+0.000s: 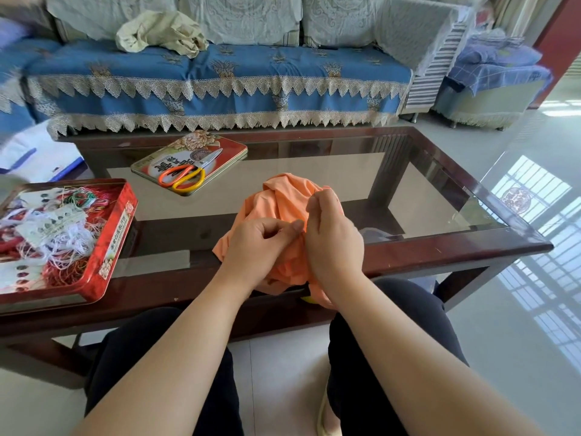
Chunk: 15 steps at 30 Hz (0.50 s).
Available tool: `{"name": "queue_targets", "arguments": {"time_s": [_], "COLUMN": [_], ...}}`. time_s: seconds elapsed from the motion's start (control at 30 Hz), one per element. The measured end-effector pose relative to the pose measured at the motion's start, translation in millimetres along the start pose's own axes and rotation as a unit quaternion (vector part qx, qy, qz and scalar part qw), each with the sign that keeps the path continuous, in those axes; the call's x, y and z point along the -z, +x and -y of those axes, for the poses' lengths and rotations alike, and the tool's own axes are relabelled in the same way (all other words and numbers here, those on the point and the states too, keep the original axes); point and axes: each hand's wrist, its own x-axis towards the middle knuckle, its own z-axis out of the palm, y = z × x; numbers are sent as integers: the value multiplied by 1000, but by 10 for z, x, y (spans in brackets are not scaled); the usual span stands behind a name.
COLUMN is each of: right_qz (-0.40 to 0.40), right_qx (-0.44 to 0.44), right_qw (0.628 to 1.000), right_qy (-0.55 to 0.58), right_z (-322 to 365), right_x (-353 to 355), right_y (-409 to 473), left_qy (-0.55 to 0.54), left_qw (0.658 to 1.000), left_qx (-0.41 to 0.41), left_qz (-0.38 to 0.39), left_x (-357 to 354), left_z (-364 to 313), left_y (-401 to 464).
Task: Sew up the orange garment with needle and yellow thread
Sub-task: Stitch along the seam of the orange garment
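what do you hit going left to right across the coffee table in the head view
open tin of threads → tin lid with scissors on it → left hand → orange garment → right hand

Orange garment (279, 202): soft matt cloth, creased. Bench (408, 184): glossy glass top, framed in dark polished wood. Red tin (116, 234) and lid (232, 152): glossy printed metal. Scissors (188, 174): bright steel blades, smooth orange-yellow plastic handles. Sofa cover (251, 64): blue matt cloth, edged with rough lace. Floor (518, 325): glossy, reflective tiles.
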Motion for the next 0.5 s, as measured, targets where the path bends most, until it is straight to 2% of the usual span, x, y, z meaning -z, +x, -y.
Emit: {"name": "queue_targets", "arguments": {"time_s": [0.17,0.3,0.4,0.5], "right_qz": [-38,-23,-4,-22], "right_qx": [43,98,144,197], "right_qw": [997,992,988,980], "right_qy": [43,70,49,-1], "right_z": [-56,-170,-244,-309], "right_x": [-78,-59,-4,2], "right_y": [24,170,319,414], "left_qy": [6,60,84,101], "left_qw": [1000,998,996,995], "left_qx": [11,3,4,2], "left_qz": [-4,2,6,20], "left_x": [11,75,136,136], "left_z": [-11,15,49,63], "left_y": [17,79,132,145]}}
